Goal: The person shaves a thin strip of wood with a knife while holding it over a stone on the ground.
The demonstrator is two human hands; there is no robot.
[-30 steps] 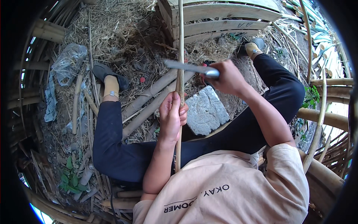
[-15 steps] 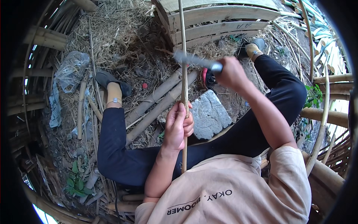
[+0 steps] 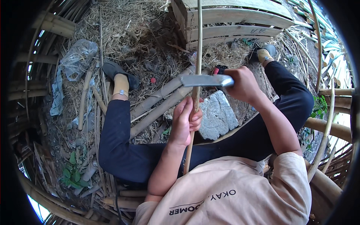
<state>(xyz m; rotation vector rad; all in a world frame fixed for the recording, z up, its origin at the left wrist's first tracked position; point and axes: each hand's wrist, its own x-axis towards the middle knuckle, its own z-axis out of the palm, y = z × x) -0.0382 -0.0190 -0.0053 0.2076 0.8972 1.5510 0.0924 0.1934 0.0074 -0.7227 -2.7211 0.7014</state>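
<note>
A long thin bamboo stick point(image 3: 199, 41) runs from near my shirt away toward the crate, and my left hand point(image 3: 185, 122) is wrapped round its lower part. Closed on the grip of a knife is my right hand point(image 3: 243, 84), which hides the handle. The wide grey knife blade point(image 3: 204, 80) lies across the stick, a short way beyond my left fingers. Whether its edge bites into the stick I cannot tell. Under both hands, to the right of the stick, sits a rough grey stone block point(image 3: 218, 116).
A slatted wooden crate point(image 3: 236, 17) stands ahead. Two thick bamboo poles point(image 3: 161, 101) lie between my legs. A red and black object point(image 3: 219, 70) is partly hidden beyond my right hand. Clear plastic bag point(image 3: 78, 56) at left; cut green bamboo point(image 3: 333, 56) piled far right.
The knife blade has come down along the stick, closer to my left hand, and now sits nearly level. My left hand keeps its hold. The whole view has shifted slightly.
</note>
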